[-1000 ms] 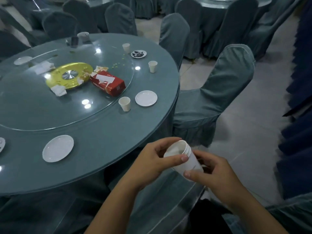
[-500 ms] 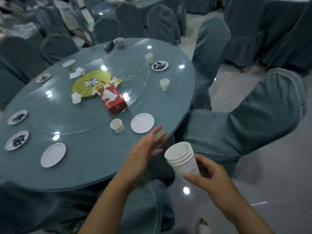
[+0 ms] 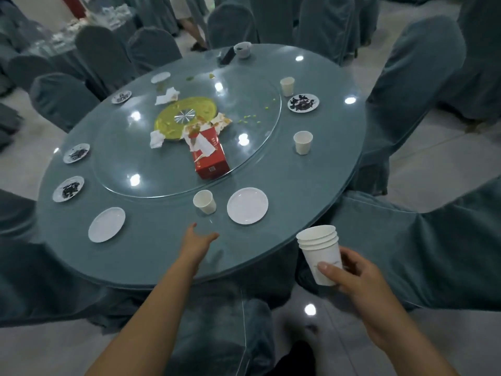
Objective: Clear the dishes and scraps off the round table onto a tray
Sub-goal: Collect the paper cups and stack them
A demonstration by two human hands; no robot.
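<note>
My right hand (image 3: 352,275) holds a stack of white paper cups (image 3: 321,256) off the near right edge of the round table (image 3: 162,261). My left hand (image 3: 196,244) is open, stretched over the table's near rim, a short way below a single paper cup (image 3: 205,201). A clean white plate (image 3: 247,205) lies right of that cup, another white plate (image 3: 106,224) to the left. Two more cups (image 3: 302,141) (image 3: 287,86) stand on the right side. Small plates with dark scraps (image 3: 303,102) (image 3: 68,188) (image 3: 76,152) ring the table.
On the glass turntable (image 3: 135,164) sit a red tissue box (image 3: 210,161), a yellow dish (image 3: 185,120), crumpled napkins (image 3: 156,139) and green crumbs. Covered chairs (image 3: 406,85) (image 3: 420,256) surround the table. A bowl (image 3: 242,49) stands at the far edge. No tray is in view.
My left hand let go of the cup stack and reached forward over the table toward the single cup. My right hand kept the stack. The view swung over the table.
</note>
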